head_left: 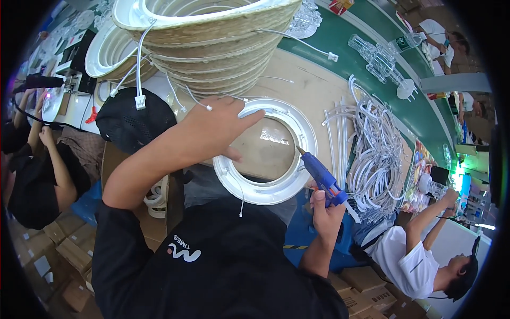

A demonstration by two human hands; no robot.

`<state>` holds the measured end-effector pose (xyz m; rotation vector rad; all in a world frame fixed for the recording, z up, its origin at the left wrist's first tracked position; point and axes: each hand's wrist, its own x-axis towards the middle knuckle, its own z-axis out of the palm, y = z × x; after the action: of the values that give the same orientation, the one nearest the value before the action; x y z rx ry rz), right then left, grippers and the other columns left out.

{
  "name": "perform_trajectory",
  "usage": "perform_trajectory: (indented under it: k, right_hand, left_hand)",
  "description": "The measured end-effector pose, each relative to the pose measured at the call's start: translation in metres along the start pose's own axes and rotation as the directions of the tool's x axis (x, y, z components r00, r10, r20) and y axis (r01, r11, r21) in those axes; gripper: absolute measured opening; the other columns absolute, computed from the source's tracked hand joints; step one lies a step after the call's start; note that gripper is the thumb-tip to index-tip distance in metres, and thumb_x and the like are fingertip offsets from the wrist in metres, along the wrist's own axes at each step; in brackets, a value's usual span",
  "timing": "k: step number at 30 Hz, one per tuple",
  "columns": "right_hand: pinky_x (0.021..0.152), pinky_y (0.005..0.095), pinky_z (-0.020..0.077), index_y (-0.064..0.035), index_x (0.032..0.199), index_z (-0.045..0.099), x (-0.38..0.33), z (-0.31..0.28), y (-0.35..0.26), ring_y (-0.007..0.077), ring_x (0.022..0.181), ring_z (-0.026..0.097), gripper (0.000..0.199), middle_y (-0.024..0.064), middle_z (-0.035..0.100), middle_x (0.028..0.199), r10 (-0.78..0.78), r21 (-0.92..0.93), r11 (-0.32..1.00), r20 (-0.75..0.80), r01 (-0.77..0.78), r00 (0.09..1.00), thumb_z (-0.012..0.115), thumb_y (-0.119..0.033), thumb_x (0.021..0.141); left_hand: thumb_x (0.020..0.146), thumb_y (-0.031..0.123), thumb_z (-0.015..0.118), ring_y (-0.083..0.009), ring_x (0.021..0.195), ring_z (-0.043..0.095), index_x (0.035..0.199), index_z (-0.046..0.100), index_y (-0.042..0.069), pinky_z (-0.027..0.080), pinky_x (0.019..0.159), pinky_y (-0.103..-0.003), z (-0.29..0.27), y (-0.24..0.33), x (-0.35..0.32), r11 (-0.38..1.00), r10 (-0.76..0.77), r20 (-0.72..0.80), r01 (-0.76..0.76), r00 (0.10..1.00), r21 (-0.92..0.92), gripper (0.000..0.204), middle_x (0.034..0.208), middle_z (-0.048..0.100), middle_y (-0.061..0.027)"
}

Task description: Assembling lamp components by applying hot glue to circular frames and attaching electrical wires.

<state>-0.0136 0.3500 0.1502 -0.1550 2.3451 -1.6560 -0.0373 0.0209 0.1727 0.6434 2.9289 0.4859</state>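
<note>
In front of me a white plastic ring [304,125] lies over the near edge of the workbench, a thin white wire with a small connector hanging from its near side. My left hand [212,127] grips the ring's left rim, thumb through the opening and fingers on top. My right hand [325,212] is wrapped round a blue hot glue gun [322,176]. The gun's nozzle points at the inner edge of the ring's right side, touching it or very close; I cannot tell which. A glue stick [351,211] sticks out of the gun's rear.
A tall stack of rings [207,56] with dangling connector wires stands just beyond. Coiled white cables [374,154] and thin clear strips lie to the right. A black mesh cap [135,119] is at the left. Other people work on both sides; an open carton [159,223] sits below left.
</note>
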Motion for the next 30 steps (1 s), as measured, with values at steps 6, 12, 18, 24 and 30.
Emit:
perform_trajectory:
  k: [6, 12, 18, 24, 30]
  right_hand:
    - [0.055, 0.02, 0.0394, 0.0022, 0.106, 0.066, -0.005, -0.002, 0.008, 0.0054, 0.062, 0.053, 0.046, -0.0013, 0.059, 0.072, 0.039, 0.046, 0.998, 0.0, -0.039, 0.999, 0.065, -0.043, 0.098]
    - [0.055, 0.02, 0.0394, 0.0014, 0.105, 0.066, -0.004, -0.002, 0.01, 0.0055, 0.062, 0.053, 0.045, -0.0013, 0.058, 0.071, 0.042, 0.039, 0.998, -0.006, -0.042, 0.999, 0.063, -0.043, 0.099]
    - [0.054, 0.0197, 0.0384, 0.0008, 0.104, 0.067, -0.002, -0.005, 0.009, 0.0051, 0.061, 0.052, 0.046, -0.0017, 0.058, 0.07, 0.032, 0.037, 0.999, -0.012, -0.031, 0.999, 0.063, -0.044, 0.099]
    - [0.054, 0.02, 0.038, 0.0011, 0.105, 0.067, -0.003, -0.008, 0.016, 0.0052, 0.059, 0.051, 0.046, -0.0019, 0.058, 0.07, 0.008, 0.016, 1.0, -0.067, -0.007, 0.998, 0.064, -0.044, 0.098]
    - [0.055, 0.0203, 0.0365, 0.0035, 0.105, 0.064, -0.003, -0.006, 0.014, 0.004, 0.062, 0.049, 0.038, -0.0034, 0.056, 0.071, 0.042, 0.09, 0.995, -0.045, -0.038, 0.998, 0.069, -0.033, 0.097]
  left_hand:
    - [0.063, 0.043, 0.088, -0.0296, 0.1, 0.066, 0.147, 0.049, 0.017, 0.049, 0.084, -0.042, -0.007, 0.01, 0.02, 0.968, -0.223, 0.267, 0.18, 0.937, 0.176, 0.097, 0.102, 0.066, -0.0141]
    - [0.059, 0.044, 0.09, -0.0339, 0.093, 0.069, 0.155, 0.037, 0.029, 0.051, 0.078, -0.046, -0.013, -0.004, 0.035, 0.983, -0.183, 0.441, 0.148, 0.879, 0.112, 0.111, 0.091, 0.067, -0.0181]
    - [0.06, 0.027, 0.093, -0.0346, 0.093, 0.068, 0.159, 0.028, 0.031, 0.052, 0.079, -0.046, -0.015, -0.006, 0.039, 0.985, -0.15, 0.516, 0.083, 0.843, 0.151, 0.118, 0.093, 0.068, -0.0187]
    - [0.062, 0.02, 0.091, -0.035, 0.102, 0.068, 0.157, 0.032, 0.028, 0.052, 0.082, -0.049, -0.015, -0.002, 0.037, 0.978, -0.207, 0.517, 0.156, 0.831, 0.141, 0.112, 0.1, 0.069, -0.0173]
    - [0.062, 0.022, 0.091, -0.0368, 0.091, 0.069, 0.158, 0.029, 0.033, 0.054, 0.078, -0.046, -0.001, -0.012, 0.032, 0.984, -0.175, 0.492, 0.134, 0.853, 0.117, 0.115, 0.093, 0.068, -0.0198]
